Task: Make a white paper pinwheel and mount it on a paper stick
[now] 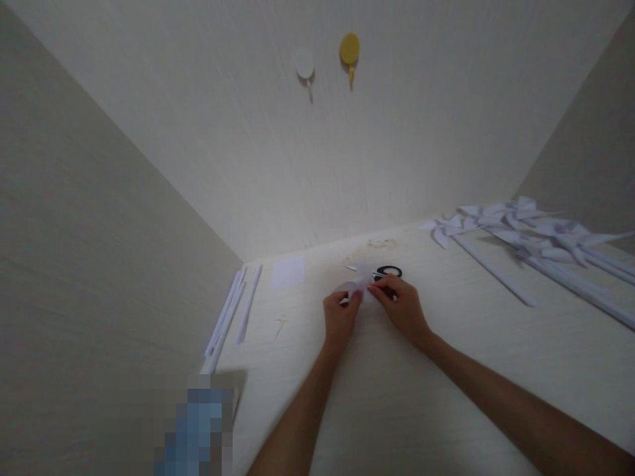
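No writing is readable. Both arms reach forward over the surface; the left hand and right hand meet, fingers pinched on a small white paper piece, just before black-handled scissors.

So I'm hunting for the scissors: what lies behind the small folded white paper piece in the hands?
Behind the small folded white paper piece lie black-handled scissors; only the handle loops show. The right hand and the paper cover the blades.
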Tool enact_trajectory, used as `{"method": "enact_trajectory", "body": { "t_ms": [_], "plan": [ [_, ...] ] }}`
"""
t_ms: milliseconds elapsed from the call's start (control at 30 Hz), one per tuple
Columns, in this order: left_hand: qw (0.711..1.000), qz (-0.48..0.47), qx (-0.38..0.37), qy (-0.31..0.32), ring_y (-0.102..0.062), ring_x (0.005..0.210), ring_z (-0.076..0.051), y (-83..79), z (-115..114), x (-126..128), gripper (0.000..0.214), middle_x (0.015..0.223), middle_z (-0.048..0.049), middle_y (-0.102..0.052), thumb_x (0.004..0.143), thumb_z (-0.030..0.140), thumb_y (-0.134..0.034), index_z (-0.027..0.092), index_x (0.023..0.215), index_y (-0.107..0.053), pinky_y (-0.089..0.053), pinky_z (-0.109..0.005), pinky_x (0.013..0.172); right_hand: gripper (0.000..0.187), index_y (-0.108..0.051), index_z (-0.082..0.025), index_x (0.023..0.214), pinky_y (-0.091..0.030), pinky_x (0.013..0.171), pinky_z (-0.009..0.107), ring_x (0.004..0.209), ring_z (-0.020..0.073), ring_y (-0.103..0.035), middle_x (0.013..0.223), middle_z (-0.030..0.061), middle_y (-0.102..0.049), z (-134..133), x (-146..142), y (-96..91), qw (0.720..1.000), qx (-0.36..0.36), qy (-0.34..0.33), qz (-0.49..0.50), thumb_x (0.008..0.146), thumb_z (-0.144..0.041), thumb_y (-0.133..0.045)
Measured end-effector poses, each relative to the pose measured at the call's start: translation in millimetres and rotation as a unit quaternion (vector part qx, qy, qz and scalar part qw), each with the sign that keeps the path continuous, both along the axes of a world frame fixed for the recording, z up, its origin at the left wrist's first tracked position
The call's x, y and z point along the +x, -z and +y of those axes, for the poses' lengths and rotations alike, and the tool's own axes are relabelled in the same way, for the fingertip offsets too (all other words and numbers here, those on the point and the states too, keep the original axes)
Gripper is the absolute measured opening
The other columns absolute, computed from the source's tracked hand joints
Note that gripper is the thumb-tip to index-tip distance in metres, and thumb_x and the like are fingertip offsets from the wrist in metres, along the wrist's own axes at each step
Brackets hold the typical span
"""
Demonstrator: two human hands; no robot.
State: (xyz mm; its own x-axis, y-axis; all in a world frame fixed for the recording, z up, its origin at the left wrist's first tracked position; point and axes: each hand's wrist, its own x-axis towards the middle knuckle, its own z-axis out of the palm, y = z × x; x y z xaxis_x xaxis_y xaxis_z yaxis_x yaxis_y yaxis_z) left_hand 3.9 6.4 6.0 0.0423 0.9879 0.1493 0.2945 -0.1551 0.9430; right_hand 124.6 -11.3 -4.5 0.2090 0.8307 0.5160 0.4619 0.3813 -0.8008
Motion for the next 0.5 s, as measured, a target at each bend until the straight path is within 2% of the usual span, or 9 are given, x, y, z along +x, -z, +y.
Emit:
{"method": "enact_trajectory", "body": {
  "t_ms": [267,500],
  "plan": [
    [0.999,-0.012,-0.005,-0.031,-0.039,0.043,-0.007,-3.4,1.7,-0.8,0.021,0.042,0.0045,-0.043,0.06,0.024,-0.053,0.012,0.044,-0.054,-0.032,-0.018,0.042,0.01,-0.054,-0.017,0.06,-0.034,0.047,0.022,0.05,0.0106,-0.042,0.056,-0.0009,-0.049,-0.6,-0.5,-2.9,1.0,0.017,0.011,0.002,0.07,-0.019,-0.052],
    [0.997,-0.068,-0.033,-0.031,-0.034,0.039,-0.005,-1.5,4.1,-1.9,0.022,0.04,0.0062,-0.038,0.059,0.025,-0.054,0.013,0.04,-0.05,-0.027,-0.018,0.04,0.011,-0.054,-0.018,0.059,-0.035,0.047,0.023,0.05,0.0109,-0.042,0.056,-0.0007,-0.049,-2.5,-0.4,-3.4,0.999,0.033,0.031,-0.01,0.07,-0.02,-0.054]
  ]
}}
